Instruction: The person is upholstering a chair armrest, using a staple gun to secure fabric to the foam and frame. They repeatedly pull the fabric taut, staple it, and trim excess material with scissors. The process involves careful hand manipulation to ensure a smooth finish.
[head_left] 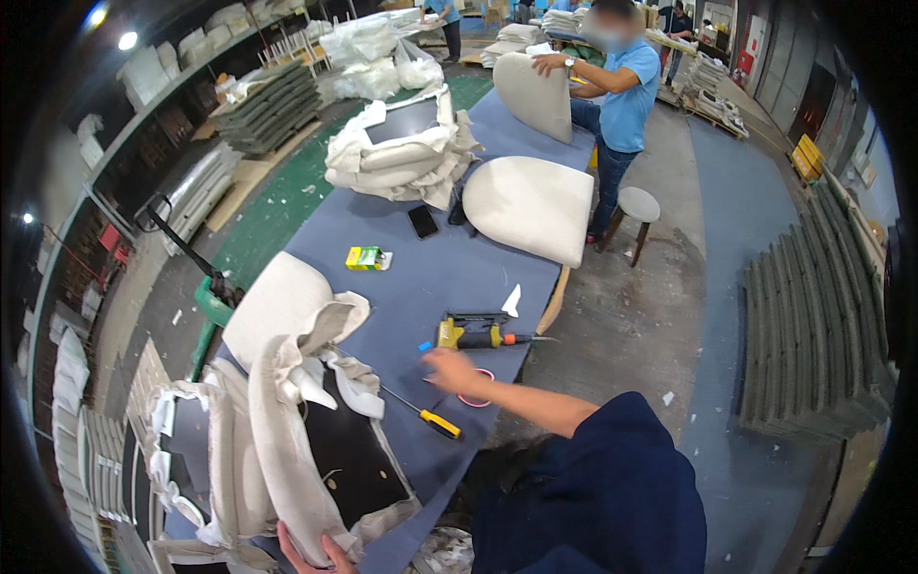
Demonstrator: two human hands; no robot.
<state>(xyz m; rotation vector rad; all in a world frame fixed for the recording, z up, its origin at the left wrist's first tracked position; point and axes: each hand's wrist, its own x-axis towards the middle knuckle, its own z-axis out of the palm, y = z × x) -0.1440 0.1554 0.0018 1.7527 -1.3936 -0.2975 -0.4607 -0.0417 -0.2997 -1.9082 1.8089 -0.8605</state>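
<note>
At the near edge, my left hand (320, 557) is closed round the lower end of a beige upholstered chair panel (277, 435), which lies with its black underside showing. Loose fabric and white padding hang over the panel's upper end. My right hand (453, 370) reaches over the table with its fingers apart, just short of a yellow-and-black staple gun (470, 334). Close to its fingertips is a small blue piece (426, 347). A red loop (475, 386), perhaps a scissor handle, lies partly under my right wrist. Between my hands rests a yellow-handled screwdriver (438, 423).
The blue table (402, 297) also carries a phone (423, 222), a yellow-green box (367, 258), a finished cushion panel (531, 208) and stacked covers (402, 143). Across it a co-worker (626, 81) holds another panel (535, 96). A stool (638, 205) and grey foam sheets (813, 325) stand right.
</note>
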